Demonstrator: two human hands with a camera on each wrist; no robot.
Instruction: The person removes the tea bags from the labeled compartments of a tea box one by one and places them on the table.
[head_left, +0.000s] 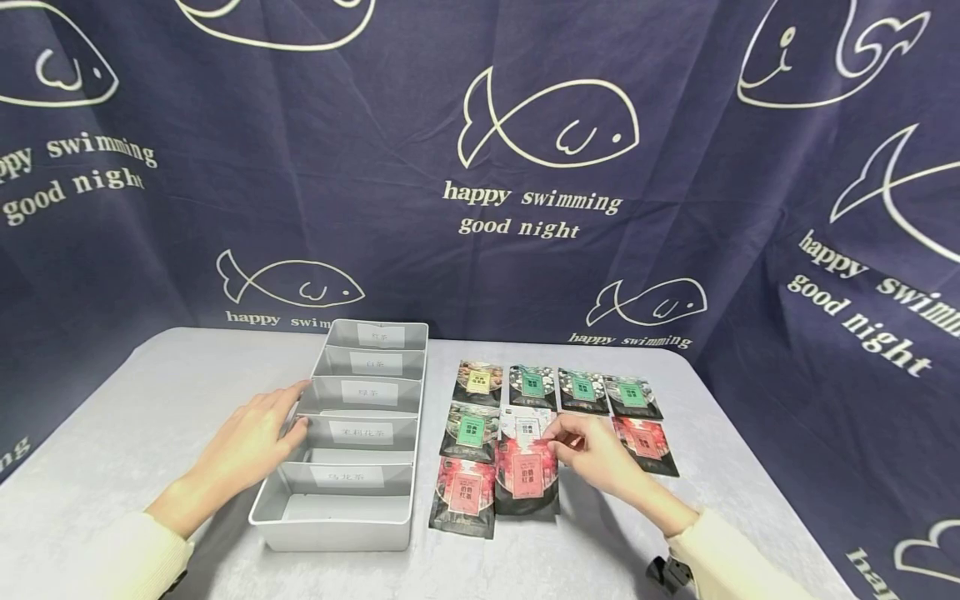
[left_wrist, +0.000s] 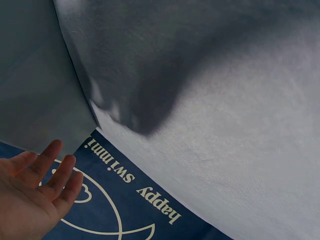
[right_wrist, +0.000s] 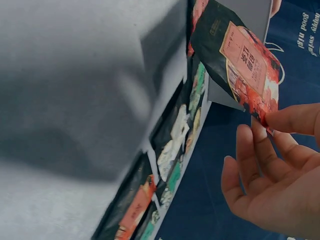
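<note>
My right hand (head_left: 596, 450) pinches a red and black tea packet (head_left: 527, 483) by its upper corner between thumb and fingers. In the right wrist view that packet hangs tilted, lifted off the table. Partly behind it lies a white-labelled tea packet (head_left: 527, 423). Over at the left, my left hand (head_left: 243, 437) rests against the left side of a grey divided box (head_left: 337, 533), its fingers extended at the rim. The left wrist view shows those fingers loosely spread. Labels with Chinese characters, such as one label (head_left: 362, 432), are stuck inside the box's compartments.
Around the held packet lie more tea packets: a yellow-labelled one (head_left: 480, 382), several green-labelled ones (head_left: 532, 385), a red one (head_left: 462, 497) at the front and another red one (head_left: 645, 446) at the right. A dark blue printed curtain (head_left: 412, 208) encloses the pale table (head_left: 180, 367).
</note>
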